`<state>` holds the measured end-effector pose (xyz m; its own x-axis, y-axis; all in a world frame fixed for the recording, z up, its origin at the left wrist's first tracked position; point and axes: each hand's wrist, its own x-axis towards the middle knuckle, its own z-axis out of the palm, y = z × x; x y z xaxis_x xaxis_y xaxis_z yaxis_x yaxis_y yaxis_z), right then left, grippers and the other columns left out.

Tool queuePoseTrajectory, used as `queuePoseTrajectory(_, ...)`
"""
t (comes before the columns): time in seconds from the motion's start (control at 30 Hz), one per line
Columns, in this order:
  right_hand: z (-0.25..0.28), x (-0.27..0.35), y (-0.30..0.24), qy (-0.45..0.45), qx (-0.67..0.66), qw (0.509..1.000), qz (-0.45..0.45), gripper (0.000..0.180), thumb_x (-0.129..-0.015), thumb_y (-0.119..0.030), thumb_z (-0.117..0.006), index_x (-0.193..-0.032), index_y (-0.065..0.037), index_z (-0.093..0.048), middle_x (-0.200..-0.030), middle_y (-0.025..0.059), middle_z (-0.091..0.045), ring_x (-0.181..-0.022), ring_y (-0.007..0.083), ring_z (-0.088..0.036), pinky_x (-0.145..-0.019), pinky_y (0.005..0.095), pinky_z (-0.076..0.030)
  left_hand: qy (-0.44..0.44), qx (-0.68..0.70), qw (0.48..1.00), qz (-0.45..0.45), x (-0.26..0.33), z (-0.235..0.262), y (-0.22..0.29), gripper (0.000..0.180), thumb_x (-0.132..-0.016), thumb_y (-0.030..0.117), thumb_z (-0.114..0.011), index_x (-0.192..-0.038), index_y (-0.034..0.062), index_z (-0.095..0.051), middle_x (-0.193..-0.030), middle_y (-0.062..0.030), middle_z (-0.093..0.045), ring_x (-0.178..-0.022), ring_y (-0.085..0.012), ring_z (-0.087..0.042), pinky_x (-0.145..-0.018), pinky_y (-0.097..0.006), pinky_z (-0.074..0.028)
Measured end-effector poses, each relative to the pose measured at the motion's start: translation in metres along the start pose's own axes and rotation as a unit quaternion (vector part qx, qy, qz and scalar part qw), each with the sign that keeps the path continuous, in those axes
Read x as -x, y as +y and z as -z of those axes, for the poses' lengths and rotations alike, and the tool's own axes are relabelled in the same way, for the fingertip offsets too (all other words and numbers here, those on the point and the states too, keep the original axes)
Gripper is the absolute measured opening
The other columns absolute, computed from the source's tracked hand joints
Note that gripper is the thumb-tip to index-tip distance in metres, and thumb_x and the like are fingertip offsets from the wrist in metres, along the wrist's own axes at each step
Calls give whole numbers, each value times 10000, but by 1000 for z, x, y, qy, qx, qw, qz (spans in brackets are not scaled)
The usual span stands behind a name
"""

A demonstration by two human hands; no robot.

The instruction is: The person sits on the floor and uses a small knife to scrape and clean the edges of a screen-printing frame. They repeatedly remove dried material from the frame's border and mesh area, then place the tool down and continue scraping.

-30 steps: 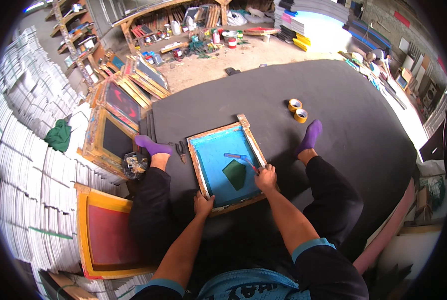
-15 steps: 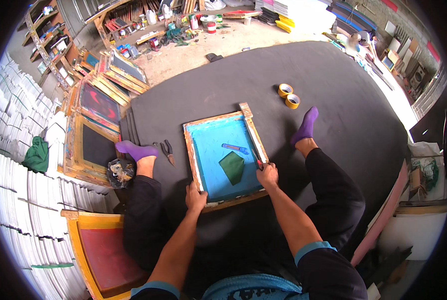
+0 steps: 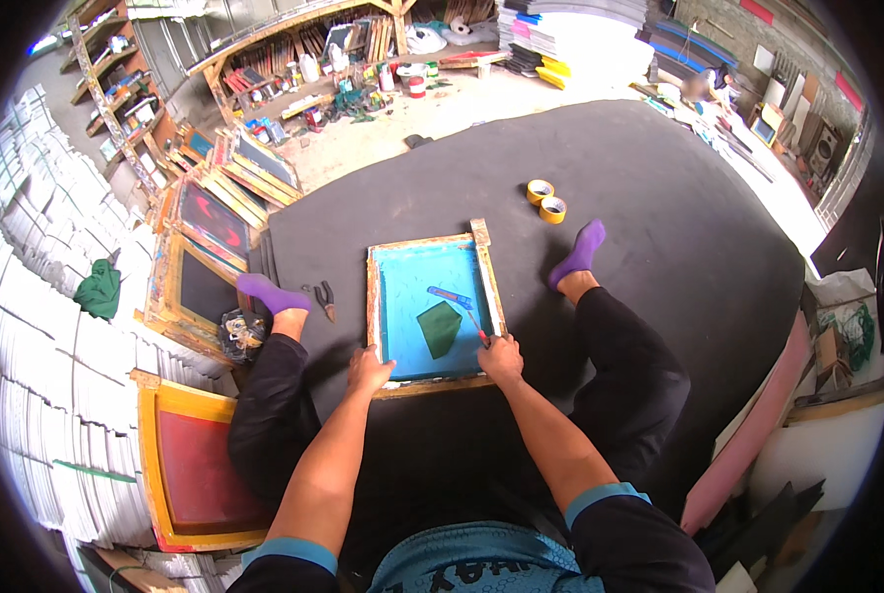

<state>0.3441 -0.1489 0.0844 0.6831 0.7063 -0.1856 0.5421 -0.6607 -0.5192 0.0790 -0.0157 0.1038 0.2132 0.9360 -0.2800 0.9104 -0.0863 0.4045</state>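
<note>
Between my legs a wooden screen-printing frame (image 3: 374, 287) with a bright blue mesh lies on the dark padded surface. My left hand (image 3: 368, 372) grips its near left corner, thumb over the inner side. At the near right corner is my right hand (image 3: 501, 359), closed round a red-handled tool (image 3: 483, 338) with a thin metal shaft, like a screwdriver. The shaft slants inward over the mesh; the fingers also rest against the frame. On the mesh lie a blue utility knife (image 3: 449, 296) and a dark green angular piece (image 3: 440, 329), cloth or paper.
Pliers (image 3: 325, 302) lie left of the frame. Two yellow tape rolls (image 3: 552, 210) sit at the far right. More wooden screens (image 3: 205, 287), a red-meshed screen (image 3: 205, 460) and white stacks (image 3: 27, 346) stand along the left. A person (image 3: 715, 87) is in the far right background.
The frame has turned slightly and sits straighter. The tool's shaft has swung from the right rail to over the mesh. The whole view has shifted a little.
</note>
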Motion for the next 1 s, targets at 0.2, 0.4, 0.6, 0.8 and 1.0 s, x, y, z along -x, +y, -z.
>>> queuePoseTrajectory(0.2, 22, 5, -27, -35, -26, 999, 25, 293, -904, -302, -632, -1092, -109, -746, -1088, 223, -738, -1059, 406, -707, -923, 508, -562, 59, 51, 988, -135, 6, 26, 44, 470, -885, 366, -770, -1243, 62, -732, -1240, -231, -707, -1191, -376, -666, -1026, -463, -516)
queuePoseTrajectory(0.4, 42, 14, -71, -41, -45, 993, 102, 371, -882, -318, -665, -1114, -29, -685, -1085, 229, -740, -1065, 405, -706, -906, 511, -552, 57, 69, 983, -160, 17, 81, 78, 436, -894, 357, -764, -1238, 91, -741, -1253, -190, -715, -1175, -355, -682, -1017, -458, -533)
queuePoseTrajectory(0.6, 43, 5, -107, -21, -20, 992, 124, 380, -903, -305, -620, -1184, -49, -641, -1099, 251, -729, -1086, 434, -686, -945, 519, -525, 83, 104, 985, -110, 13, 93, 49, 401, -908, 379, -747, -1225, 135, -751, -1184, -149, -749, -1144, -345, -698, -990, -466, -548)
queuePoseTrajectory(0.8, 18, 0, -108, -41, -22, 982, 183, 309, -842, -244, -669, -1087, -57, -640, -1025, 240, -728, -1016, 439, -696, -875, 531, -541, 15, 68, 998, 1, 16, 63, 17, 412, -923, 406, -728, -1241, 145, -746, -1215, -150, -738, -1162, -355, -688, -994, -477, -549)
queuePoseTrajectory(1.0, -19, 3, -64, -83, -19, 983, 162, 318, -915, -303, -704, -1037, -11, -678, -1021, 267, -726, -1020, 450, -694, -889, 538, -543, 18, 17, 999, 28, 7, 19, -11, 508, -915, 410, -749, -1294, 84, -660, -1300, -172, -683, -1235, -358, -639, -1015, -486, -537)
